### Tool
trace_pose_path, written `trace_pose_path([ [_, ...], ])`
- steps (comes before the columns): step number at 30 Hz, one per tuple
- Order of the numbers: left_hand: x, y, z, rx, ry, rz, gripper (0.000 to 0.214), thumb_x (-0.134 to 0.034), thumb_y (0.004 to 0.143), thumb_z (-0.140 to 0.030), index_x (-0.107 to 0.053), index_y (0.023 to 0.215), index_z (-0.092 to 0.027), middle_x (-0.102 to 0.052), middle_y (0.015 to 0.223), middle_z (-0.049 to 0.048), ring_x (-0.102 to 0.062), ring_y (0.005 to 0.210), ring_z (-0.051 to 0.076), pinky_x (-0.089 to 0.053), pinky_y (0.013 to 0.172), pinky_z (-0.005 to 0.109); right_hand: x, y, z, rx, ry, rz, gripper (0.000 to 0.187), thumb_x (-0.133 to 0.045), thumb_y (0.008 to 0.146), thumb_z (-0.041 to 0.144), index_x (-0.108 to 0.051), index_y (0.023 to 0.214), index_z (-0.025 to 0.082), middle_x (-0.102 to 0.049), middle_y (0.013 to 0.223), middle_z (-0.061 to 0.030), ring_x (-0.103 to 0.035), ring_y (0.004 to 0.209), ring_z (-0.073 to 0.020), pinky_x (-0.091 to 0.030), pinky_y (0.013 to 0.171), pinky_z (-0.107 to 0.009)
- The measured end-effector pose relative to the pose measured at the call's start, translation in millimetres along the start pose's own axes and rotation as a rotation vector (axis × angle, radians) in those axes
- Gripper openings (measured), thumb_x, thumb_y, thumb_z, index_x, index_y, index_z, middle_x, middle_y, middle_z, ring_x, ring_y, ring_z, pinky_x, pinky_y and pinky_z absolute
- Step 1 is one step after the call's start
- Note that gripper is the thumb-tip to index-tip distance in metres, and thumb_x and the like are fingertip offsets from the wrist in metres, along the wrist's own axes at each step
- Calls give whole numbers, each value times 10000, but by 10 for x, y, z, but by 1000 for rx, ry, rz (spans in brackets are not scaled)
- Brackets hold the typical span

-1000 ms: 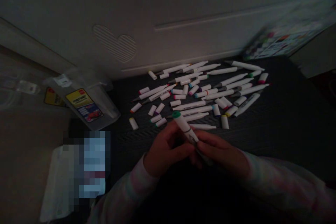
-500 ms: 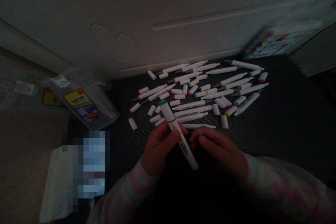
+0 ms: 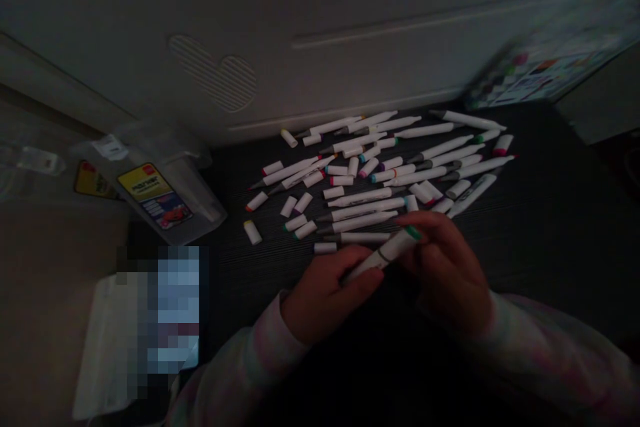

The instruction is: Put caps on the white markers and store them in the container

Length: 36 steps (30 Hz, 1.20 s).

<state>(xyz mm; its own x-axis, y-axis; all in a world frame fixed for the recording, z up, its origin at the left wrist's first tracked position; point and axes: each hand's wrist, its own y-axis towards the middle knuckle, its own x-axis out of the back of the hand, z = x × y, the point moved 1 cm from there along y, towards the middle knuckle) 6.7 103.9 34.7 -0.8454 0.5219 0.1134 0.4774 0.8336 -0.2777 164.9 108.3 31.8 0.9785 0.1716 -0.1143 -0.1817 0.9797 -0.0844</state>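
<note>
My left hand (image 3: 330,293) is closed around the body of a white marker (image 3: 387,255) whose cap has a green end. The marker tilts up to the right, and its lower part is hidden in that hand. At the green end, my right hand (image 3: 453,277) has its fingers curled about the cap; their exact contact is dim. Beyond both hands lie many uncapped white markers (image 3: 360,197) with grey necks. Loose caps with coloured ends are scattered among them, such as a yellow-ended cap (image 3: 253,233) at the left and a white cap (image 3: 325,248) near my left hand.
A clear plastic case (image 3: 175,203) with a yellow label stands at the left. Nearer me is a lit, pixelated screen (image 3: 177,307). A bag of markers (image 3: 540,80) leans at the back right, against a pale panel (image 3: 360,7) behind the dark table (image 3: 540,227).
The marker has swung round, so its green end now points right instead of up-left. My right hand has come to that end. A white cap now shows near my left hand.
</note>
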Motion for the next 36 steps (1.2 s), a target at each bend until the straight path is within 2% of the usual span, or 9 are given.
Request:
trace_pose_path([
  [4, 4, 4, -2, -13, 59, 20, 242, -464, 802, -324, -603, 902, -153, -576, 714, 0, -489, 628, 115, -377, 573, 218, 1, -42, -25, -40, -104, 21, 160, -541, 780, 341, -478, 903, 262, -489, 655, 19, -445, 532, -117, -359, 473, -237],
  [10, 17, 3, -13, 17, 18, 25, 229, -477, 792, -291, -592, 930, -149, -598, 755, 7, -514, 659, 125, -398, 595, 220, 10, -12, -61, -178, 87, 0, 138, -513, 789, 363, -448, 865, 267, -375, 520, 55, -316, 424, -96, -250, 381, -214],
  [17, 22, -1, -7, -6, 10, 26, 246, -477, 793, -274, -601, 969, -154, -620, 795, 12, -530, 682, 135, -407, 623, 232, 9, -13, -63, -163, 27, 39, 151, -491, 801, 362, -464, 879, 235, -357, 518, 54, -314, 440, -93, -230, 388, -213],
  [22, 18, 4, -2, -30, 10, 20, 260, -466, 808, -282, -592, 1004, -164, -623, 817, 14, -537, 712, 140, -408, 652, 236, -9, 5, -45, -74, -101, 68, 135, -494, 809, 299, -463, 925, 238, -425, 631, 34, -401, 511, -93, -327, 448, -212],
  [27, 13, 6, -7, -17, 31, 9, 263, -454, 813, -283, -587, 995, -148, -620, 790, 19, -537, 686, 137, -398, 611, 229, -20, 24, -33, 18, -188, 119, 256, -561, 759, 199, -433, 974, 255, -490, 846, -1, -492, 692, -116, -417, 601, -232],
  [31, -4, 10, 10, 15, 59, -16, 266, -469, 800, -312, -565, 979, -141, -619, 791, 28, -546, 685, 142, -395, 611, 234, -34, 39, -43, -8, -119, 183, 321, -564, 752, 164, -389, 1008, 251, -524, 864, -9, -533, 724, -132, -449, 641, -262],
  [36, -29, 14, 46, 49, -13, -30, 271, -512, 772, -309, -490, 996, -160, -625, 814, 36, -572, 708, 158, -402, 608, 242, -43, 33, -44, -41, -85, 180, 338, -568, 753, 159, -388, 1023, 252, -542, 876, -15, -559, 734, -140, -470, 661, -286],
])
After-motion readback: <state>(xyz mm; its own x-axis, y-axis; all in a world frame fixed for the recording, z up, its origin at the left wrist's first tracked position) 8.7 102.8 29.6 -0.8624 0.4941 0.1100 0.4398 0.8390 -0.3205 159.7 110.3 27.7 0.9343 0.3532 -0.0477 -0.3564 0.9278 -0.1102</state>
